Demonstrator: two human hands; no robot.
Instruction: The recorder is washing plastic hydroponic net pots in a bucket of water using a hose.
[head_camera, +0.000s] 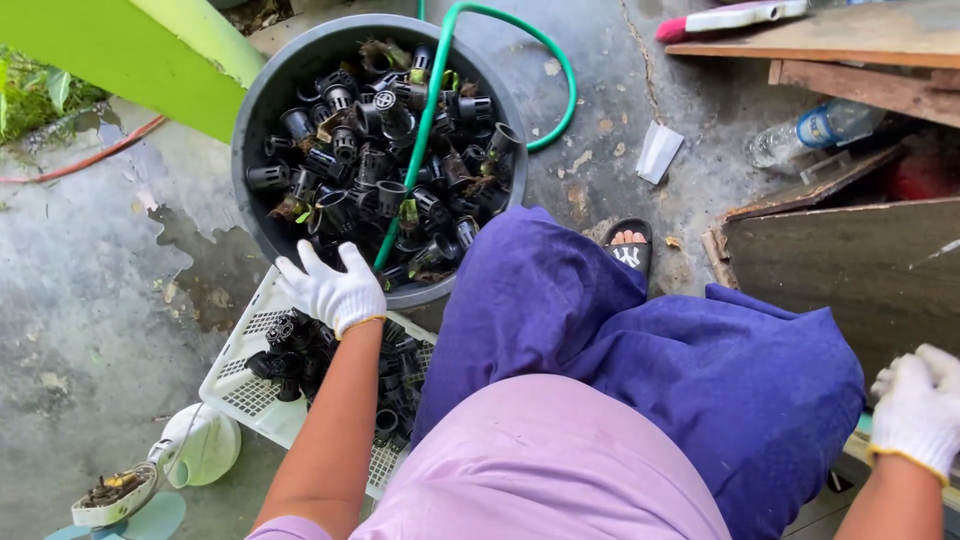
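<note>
Reaching forward, the left hand in its white work glove has its fingers spread wide and holds nothing; it hovers at the near rim of the round grey tub, directly over the gap between that tub and the white slotted crate below it. The small black net pots heaped in the tub lie just ahead of the fingertips — up and slightly right of the hand — while a second batch of black pots sits in the crate just beneath the wrist. A green hose runs lengthwise across the tub, its long axis pointing from the far rim back toward the knee. The left hand is plainly the nearer one: the right hand, also gloved, rests well apart at the right edge of the view, loosely curled and seemingly empty, though I cannot tell for sure. On the concrete floor, a clear plastic bottle with a blue-and-white label lies on its side near the wooden boards, and a white scrap of paper lies near the hose — both far from either hand.
</note>
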